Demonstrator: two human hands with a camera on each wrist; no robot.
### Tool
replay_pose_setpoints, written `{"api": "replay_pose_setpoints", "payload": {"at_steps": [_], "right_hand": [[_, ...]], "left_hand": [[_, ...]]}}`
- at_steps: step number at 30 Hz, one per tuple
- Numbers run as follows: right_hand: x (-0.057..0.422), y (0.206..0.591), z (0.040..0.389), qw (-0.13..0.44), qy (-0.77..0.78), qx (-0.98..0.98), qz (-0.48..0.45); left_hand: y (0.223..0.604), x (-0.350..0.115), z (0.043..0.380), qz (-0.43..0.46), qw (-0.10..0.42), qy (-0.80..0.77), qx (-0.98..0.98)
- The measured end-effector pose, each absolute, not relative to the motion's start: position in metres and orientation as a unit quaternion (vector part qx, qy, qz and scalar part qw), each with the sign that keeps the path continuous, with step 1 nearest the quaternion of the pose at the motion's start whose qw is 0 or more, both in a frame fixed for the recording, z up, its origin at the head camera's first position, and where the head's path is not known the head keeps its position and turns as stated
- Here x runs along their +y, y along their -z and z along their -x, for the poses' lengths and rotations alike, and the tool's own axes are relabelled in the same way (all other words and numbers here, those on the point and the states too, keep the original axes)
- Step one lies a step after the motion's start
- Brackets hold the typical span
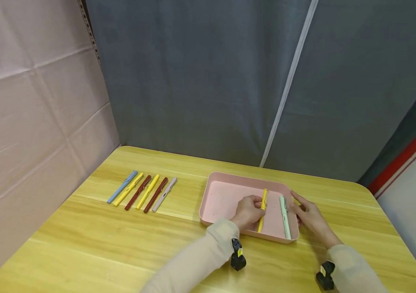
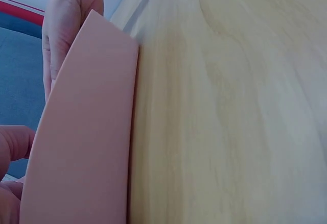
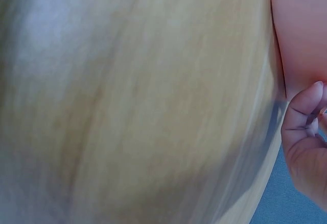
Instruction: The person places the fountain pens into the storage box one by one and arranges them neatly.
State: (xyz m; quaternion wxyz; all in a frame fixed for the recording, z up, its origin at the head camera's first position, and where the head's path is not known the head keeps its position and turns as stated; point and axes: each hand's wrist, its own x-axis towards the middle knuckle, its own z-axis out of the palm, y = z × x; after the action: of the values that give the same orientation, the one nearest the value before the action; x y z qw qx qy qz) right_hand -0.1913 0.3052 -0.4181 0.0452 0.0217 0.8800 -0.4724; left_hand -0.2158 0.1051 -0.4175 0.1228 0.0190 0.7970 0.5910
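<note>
My left hand (image 1: 248, 211) reaches over the near rim of a shallow pink tray (image 1: 226, 177) and pinches a yellow pen (image 1: 261, 221) by its middle. Whether that pen touches the tray floor I cannot tell. Right of it, a mint-green pen (image 1: 285, 217) with a clip lies in the tray. My right hand (image 1: 312, 219) holds the tray's right edge, its thumb at the rim. In the right wrist view the bent thumb (image 3: 304, 112) meets the pink wall. The tray wall (image 2: 82, 127) hides most of the left hand's fingers in the left wrist view.
Left of the tray, several capped pens lie in a slanted row: a blue pen (image 1: 121, 187), yellow and dark red ones, and a pale lilac pen (image 1: 164, 194) at the right end. They rest on a wooden table (image 1: 94, 248). A grey curtain (image 1: 193, 81) hangs behind.
</note>
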Motion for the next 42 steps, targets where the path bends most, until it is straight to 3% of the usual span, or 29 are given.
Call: {"api": "replay_pose_setpoints", "payload": {"at_steps": [42], "right_hand": [[0.305,0.419,0.19,0.045,0.462,0.886,-0.023]], "left_hand": [[0.416,0.132,0.214,-0.03,0.128,-0.467,0.874]]}}
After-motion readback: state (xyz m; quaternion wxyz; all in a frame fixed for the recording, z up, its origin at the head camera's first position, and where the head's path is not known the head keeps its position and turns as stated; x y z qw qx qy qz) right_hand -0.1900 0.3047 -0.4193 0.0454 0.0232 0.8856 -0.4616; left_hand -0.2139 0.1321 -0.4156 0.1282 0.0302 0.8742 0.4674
